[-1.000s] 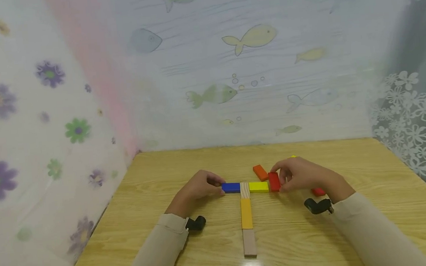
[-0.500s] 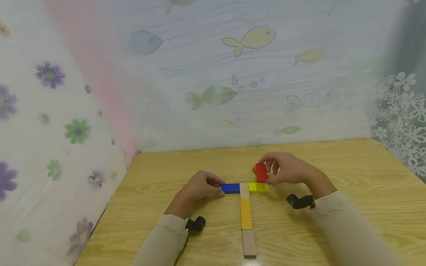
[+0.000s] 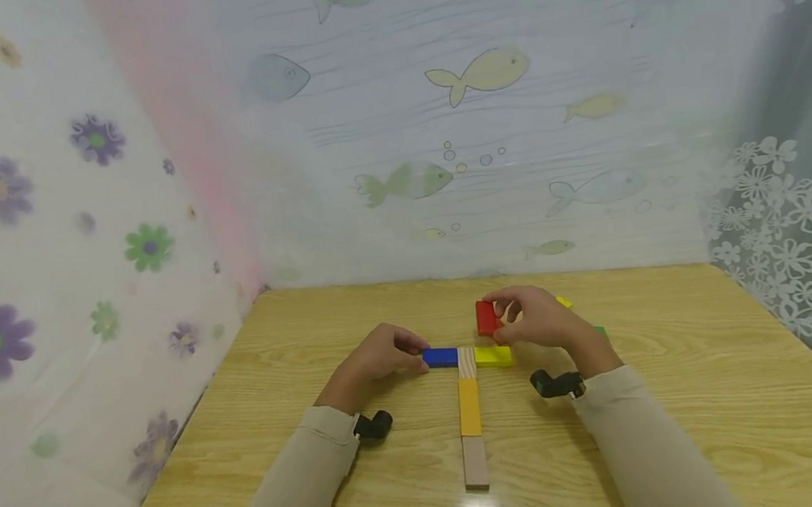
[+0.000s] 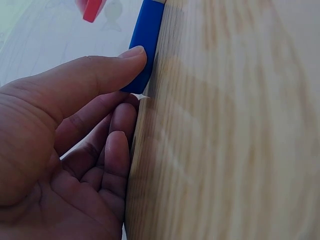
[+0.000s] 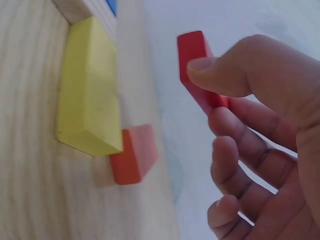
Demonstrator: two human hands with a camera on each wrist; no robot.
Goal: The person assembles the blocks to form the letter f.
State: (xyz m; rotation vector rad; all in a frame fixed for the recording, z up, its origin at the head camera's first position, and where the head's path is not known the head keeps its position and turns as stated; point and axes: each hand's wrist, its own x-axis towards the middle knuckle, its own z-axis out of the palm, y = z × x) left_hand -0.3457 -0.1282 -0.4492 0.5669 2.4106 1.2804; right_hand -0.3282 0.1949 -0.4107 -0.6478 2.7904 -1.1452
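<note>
My left hand [image 3: 378, 365] pinches the left end of a blue block [image 3: 440, 358] lying on the table, thumb on its near side in the left wrist view. My right hand [image 3: 538, 319] holds a red block [image 3: 485, 319] between thumb and fingers, raised above the table in the right wrist view. A bare wood block [image 3: 466, 363] sits between the blue block and a yellow block [image 3: 492, 356]. Below it, end to end, lie an amber block [image 3: 469, 408] and a pale brown block [image 3: 475, 462], making a T shape.
An orange-red block [image 5: 132, 157] lies just beyond the yellow one, mostly hidden in the head view. Behind my right hand and wrist show parts of another yellow block [image 3: 564, 302] and a green block [image 3: 601, 332]. A patterned wall [image 3: 377, 240] borders the table's far edge.
My right hand has carried the red block leftward and away from me, from beside the yellow block's right end to beyond it. My left hand stays on the blue block.
</note>
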